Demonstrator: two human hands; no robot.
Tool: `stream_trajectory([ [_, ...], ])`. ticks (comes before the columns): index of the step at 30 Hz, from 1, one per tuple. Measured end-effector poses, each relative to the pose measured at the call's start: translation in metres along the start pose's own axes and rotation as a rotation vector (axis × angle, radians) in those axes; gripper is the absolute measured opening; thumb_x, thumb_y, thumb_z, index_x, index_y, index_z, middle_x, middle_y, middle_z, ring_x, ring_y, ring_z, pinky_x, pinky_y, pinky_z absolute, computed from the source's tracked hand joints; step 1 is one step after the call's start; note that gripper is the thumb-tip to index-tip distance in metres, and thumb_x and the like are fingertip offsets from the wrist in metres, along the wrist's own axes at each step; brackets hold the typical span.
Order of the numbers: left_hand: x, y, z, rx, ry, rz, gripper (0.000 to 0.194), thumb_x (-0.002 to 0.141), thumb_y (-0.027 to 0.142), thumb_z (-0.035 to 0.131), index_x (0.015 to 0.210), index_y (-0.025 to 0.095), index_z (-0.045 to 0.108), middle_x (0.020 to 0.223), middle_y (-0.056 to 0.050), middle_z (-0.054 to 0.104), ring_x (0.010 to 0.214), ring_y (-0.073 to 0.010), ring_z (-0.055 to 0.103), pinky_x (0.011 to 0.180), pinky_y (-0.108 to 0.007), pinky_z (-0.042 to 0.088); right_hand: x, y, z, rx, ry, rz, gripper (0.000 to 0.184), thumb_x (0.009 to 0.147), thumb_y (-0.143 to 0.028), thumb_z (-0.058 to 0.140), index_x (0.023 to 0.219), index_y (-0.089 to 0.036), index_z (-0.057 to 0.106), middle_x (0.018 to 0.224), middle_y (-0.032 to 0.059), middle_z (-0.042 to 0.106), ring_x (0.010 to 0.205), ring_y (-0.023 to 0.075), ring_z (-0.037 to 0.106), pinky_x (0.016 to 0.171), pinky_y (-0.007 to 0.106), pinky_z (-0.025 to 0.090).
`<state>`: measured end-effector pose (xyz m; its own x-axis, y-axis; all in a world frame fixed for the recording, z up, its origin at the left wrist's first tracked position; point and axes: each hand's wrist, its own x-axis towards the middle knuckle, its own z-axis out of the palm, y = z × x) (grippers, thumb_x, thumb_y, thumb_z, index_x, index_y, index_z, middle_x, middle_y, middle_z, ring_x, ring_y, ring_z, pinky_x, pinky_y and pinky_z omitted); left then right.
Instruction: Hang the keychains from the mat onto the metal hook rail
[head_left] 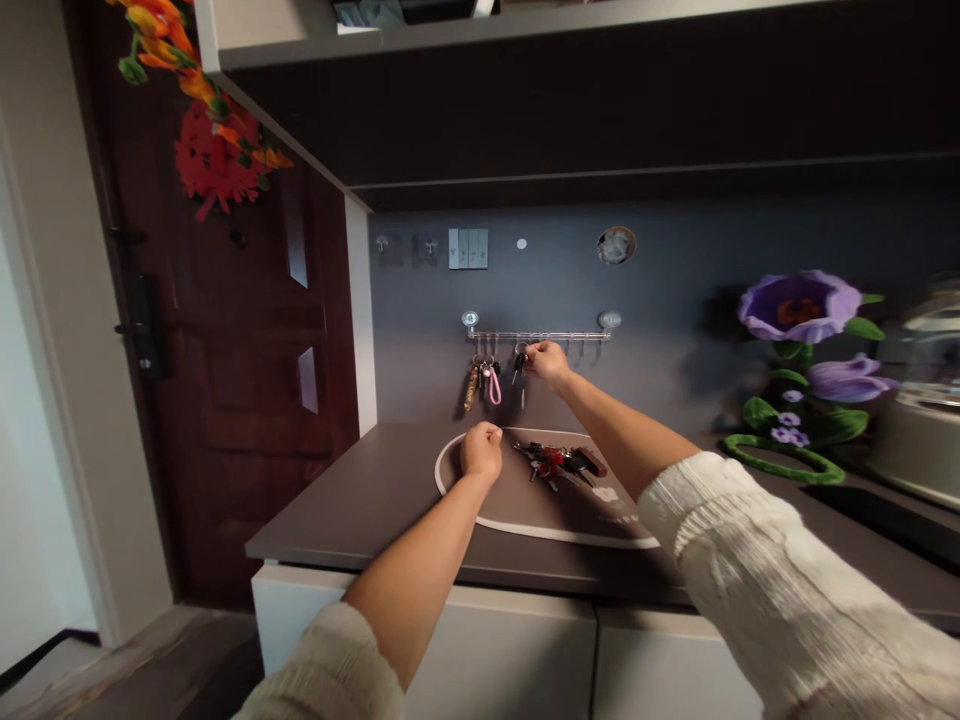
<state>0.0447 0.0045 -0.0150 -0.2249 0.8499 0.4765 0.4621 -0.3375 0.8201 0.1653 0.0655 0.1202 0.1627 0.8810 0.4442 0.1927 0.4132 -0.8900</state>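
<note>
My right hand (549,364) reaches up to the metal hook rack (540,335) on the wall, its fingers pinching a small bunch of keys (519,364) just below the hooks. I cannot tell whether the ring is on a hook. Left of it, keys with a pink strap (494,384) and a brown patterned fob (471,387) hang from the rack. My left hand (482,452) is curled closed above the left part of a brown mat (517,505), with nothing showing in it. To its right, a pile of keys (553,461) with red and black pieces lies on the mat.
The mat lies on a dark countertop (337,510) under a low overhead cabinet (570,110). Purple artificial flowers (801,305) and a glass-topped appliance (926,400) stand at the right. A dark red door (247,400) is at the left. Wall switches (469,249) sit above the rack.
</note>
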Motion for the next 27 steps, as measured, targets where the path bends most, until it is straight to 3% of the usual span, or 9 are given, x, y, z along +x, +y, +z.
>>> stream_trajectory([
  [5, 0.001, 0.0, 0.0, 0.031, -0.001, -0.007, 0.013, 0.077, 0.018, 0.05, 0.075, 0.015, 0.063, 0.08, -0.006, 0.067, 0.075, -0.0132, 0.06, 0.071, -0.023, 0.043, 0.004, -0.002, 0.005, -0.015, 0.018, 0.061, 0.013, 0.076, -0.011, 0.047, 0.064, -0.013, 0.051, 0.047, -0.0028, 0.048, 0.045, 0.0061, 0.05, 0.051, 0.019, 0.048],
  [13, 0.002, -0.002, 0.002, 0.043, -0.007, -0.002, 0.014, 0.078, 0.019, 0.05, 0.076, 0.015, 0.063, 0.081, -0.006, 0.067, 0.075, -0.0132, 0.06, 0.071, -0.024, 0.043, 0.005, 0.0, 0.009, -0.056, 0.1, 0.109, 0.011, 0.076, -0.009, 0.05, 0.066, -0.01, 0.055, 0.051, 0.0005, 0.051, 0.045, 0.0084, 0.052, 0.048, 0.023, 0.051],
  [27, 0.001, -0.002, -0.001, 0.049, -0.025, -0.024, 0.013, 0.077, 0.019, 0.051, 0.078, 0.015, 0.063, 0.081, -0.006, 0.067, 0.075, -0.0129, 0.06, 0.07, -0.023, 0.043, -0.001, 0.015, 0.003, -0.14, 0.076, 0.069, 0.009, 0.073, -0.009, 0.054, 0.065, -0.01, 0.057, 0.054, 0.0036, 0.057, 0.049, 0.0085, 0.054, 0.05, 0.02, 0.05],
])
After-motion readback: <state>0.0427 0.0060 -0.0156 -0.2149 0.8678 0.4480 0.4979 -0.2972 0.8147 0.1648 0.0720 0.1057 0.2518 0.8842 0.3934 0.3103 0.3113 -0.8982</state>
